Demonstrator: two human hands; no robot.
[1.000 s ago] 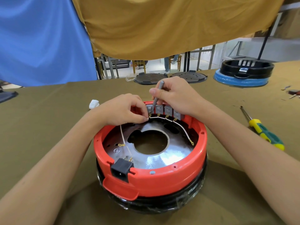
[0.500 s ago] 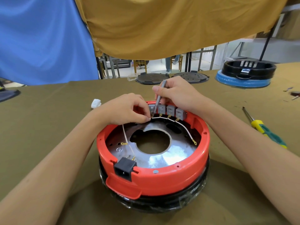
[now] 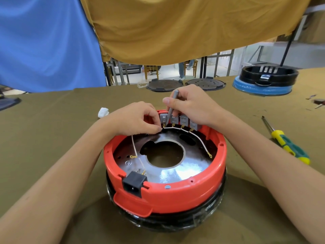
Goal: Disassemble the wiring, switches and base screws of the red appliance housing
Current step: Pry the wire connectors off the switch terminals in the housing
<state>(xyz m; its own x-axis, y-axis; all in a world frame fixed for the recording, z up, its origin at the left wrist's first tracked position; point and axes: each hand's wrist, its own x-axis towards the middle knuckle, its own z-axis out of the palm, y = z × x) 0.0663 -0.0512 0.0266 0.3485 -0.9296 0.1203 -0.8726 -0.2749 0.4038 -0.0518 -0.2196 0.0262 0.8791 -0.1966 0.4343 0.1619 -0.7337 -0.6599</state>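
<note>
The red appliance housing (image 3: pixel 175 194) sits upside down on a black ring in front of me, its shiny metal plate (image 3: pixel 190 166) exposed. A row of grey switches (image 3: pixel 183 119) lines its far inner wall, joined by a white wire (image 3: pixel 198 138) with gold terminals. My left hand (image 3: pixel 135 118) pinches the white wire at the leftmost switch. A thin grey tool (image 3: pixel 171 108) is held like a pen in my right hand (image 3: pixel 191 104), its tip down at the leftmost switches. A black power socket (image 3: pixel 134 184) sits at the near rim.
A yellow-green screwdriver (image 3: pixel 288 147) lies on the olive cloth to the right. A white scrap (image 3: pixel 103 112) lies left of the housing. Two black lids (image 3: pixel 165 85) and a blue-based black appliance (image 3: pixel 263 81) stand at the back. Small metal parts (image 3: pixel 316 102) lie far right.
The view has shifted slightly. Both hands stay at the leftmost switches, with the tool tilted a little differently.
</note>
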